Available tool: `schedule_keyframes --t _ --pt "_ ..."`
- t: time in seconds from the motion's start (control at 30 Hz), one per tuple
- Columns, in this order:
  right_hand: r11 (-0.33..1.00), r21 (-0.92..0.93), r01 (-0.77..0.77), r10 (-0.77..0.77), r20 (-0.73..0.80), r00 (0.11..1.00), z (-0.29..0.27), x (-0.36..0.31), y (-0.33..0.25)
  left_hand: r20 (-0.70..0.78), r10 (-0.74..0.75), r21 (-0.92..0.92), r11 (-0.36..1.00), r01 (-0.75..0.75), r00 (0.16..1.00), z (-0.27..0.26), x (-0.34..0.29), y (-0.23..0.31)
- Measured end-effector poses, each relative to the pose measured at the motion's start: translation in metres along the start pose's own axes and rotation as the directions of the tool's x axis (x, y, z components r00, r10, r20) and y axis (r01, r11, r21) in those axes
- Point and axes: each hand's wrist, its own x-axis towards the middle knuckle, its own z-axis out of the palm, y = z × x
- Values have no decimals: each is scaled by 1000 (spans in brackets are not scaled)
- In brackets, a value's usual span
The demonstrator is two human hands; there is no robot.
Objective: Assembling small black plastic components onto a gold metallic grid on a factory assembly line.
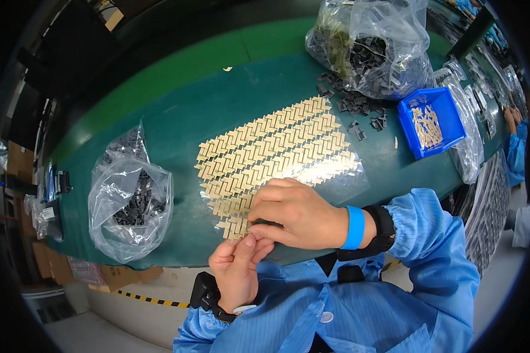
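My left hand (241, 270) is closed in a pinch at the near left corner of a clear sheet (350, 183) that carries rows of small cream chevron-shaped pieces (271, 144). What its fingertips hold is hidden. My right hand (297, 215) curls over the sheet's near edge, its fingertips meeting those of the left. A small black part (268, 223) shows between the fingers of my right hand; its exact shape is mostly covered. Both hands are close together over the table's near edge.
A clear bag of black parts (132, 203) lies to the left. At the far right stands a bigger bag (388, 59), with loose black parts (359, 105) spilled beside it. A blue bin (439, 120) holds cream pieces. One cream scrap (227, 69) lies on the green table (171, 123).
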Motion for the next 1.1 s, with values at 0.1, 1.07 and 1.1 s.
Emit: schedule_keyframes --t 0.1,1.07,1.1 --pt "999 -37 -5 5 -9 1000 1 2 -1 -29 5 25 1000 -4 1000 2 -1 1" --pt "989 113 -94 112 -172 979 -44 -42 -30 432 -177 101 984 148 885 28 -2 7" --pt "978 181 -107 127 -105 986 -44 -43 -30 446 -185 129 982 142 876 30 -2 7"
